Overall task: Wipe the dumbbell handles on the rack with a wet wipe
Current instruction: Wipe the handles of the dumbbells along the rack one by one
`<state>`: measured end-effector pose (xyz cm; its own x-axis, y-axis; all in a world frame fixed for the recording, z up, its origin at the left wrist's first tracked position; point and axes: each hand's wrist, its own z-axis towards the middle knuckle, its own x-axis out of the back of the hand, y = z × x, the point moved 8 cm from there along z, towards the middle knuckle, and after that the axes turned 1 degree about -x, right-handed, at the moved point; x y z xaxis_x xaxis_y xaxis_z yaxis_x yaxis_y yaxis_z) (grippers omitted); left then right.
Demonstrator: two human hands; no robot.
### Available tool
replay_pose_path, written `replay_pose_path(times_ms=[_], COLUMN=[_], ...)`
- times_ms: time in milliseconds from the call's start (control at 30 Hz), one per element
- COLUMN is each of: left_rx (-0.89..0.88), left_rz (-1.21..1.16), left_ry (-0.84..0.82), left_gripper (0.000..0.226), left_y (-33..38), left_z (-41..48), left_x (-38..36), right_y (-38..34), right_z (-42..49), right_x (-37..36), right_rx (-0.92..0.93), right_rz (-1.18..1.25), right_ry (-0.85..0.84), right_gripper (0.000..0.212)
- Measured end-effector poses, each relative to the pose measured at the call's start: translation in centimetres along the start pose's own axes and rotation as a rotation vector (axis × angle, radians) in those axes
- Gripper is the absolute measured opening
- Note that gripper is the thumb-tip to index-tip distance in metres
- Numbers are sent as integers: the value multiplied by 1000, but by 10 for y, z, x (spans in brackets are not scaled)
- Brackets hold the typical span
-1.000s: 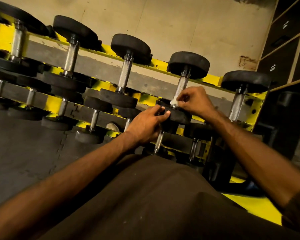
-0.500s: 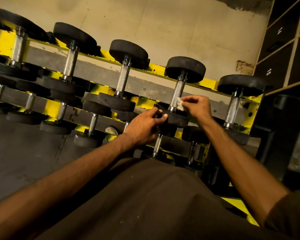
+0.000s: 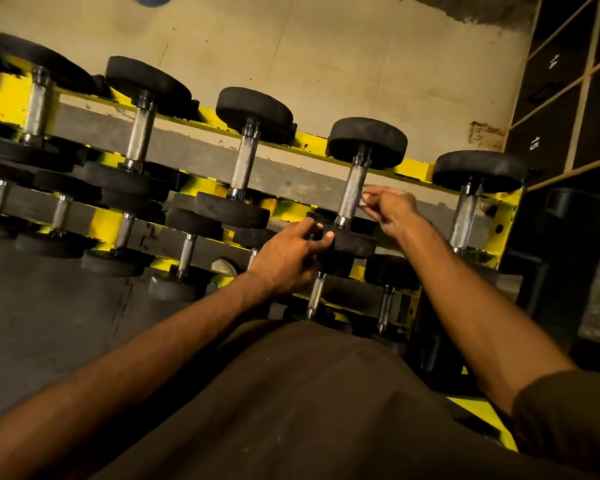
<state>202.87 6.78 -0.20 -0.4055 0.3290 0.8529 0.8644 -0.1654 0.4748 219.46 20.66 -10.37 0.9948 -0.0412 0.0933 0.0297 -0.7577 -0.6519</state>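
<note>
A yellow rack (image 3: pixel 413 167) carries rows of black dumbbells with knurled steel handles. On the top row, the fourth dumbbell's handle (image 3: pixel 352 188) stands bare and shiny. My left hand (image 3: pixel 288 258) grips the near black head (image 3: pixel 355 244) of that dumbbell. My right hand (image 3: pixel 394 209) is just right of the handle, pinching a small white wet wipe (image 3: pixel 363 199) between fingertips, close to the steel but off its front face.
Neighbouring top-row dumbbells stand left (image 3: pixel 245 164) and right (image 3: pixel 465 220) of the held one. Smaller dumbbells (image 3: pixel 317 292) fill the lower tiers. Dark numbered lockers (image 3: pixel 565 95) rise at the right. Dark rubber floor matting (image 3: pixel 49 323) lies at the left.
My right hand with the wipe slid off the handle's lower end and drew back to the right side of it. My left hand stayed on the near head.
</note>
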Motion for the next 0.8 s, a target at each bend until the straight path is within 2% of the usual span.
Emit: replay_pose_path(times_ms=[67,167,233,267,333,400,433,500,567,633,733,800], left_rx=[0,6,6,5,1,-1,-2,0,1,0,2,7], left_rz=[-2,6,10,13,12,14,14,16,22,24,34,45], left_ry=[-11,-18,-16,-14,-11,-10,-12,-14,-17,-21,-24,-32], left_gripper=[59,59,61,62,63,63,63,62,62,61,62,63], left_y=[1,0,0,0,1,1,1,0,0,1,0,-2], left_z=[0,-1,0,1,0,-1,-2,-2,-2,-1,-1,-1], left_x=[0,0,0,0,-1,-2,-2,-2,-1,-1,-1,-1], right_y=[14,34,30,26,21,30,35,40,35,22,4,0], right_z=[7,0,-3,0,4,10,9,5,-1,-2,-7,-19], right_x=[-4,-7,-4,-4,-8,-18,-21,-21,-13,-3,3,7], right_rx=[-68,-138,-143,-138,-160,-247,-279,-296,-280,-223,-40,122], right_rz=[108,-293,-371,-282,52,333,353,232,77,82,169,-23], right_ry=[-27,-186,-226,-223,-213,-207,-213,-243,-281,-244,-132,-78], right_gripper=[24,25,25,25,25,20,18,17,17,20,19,18])
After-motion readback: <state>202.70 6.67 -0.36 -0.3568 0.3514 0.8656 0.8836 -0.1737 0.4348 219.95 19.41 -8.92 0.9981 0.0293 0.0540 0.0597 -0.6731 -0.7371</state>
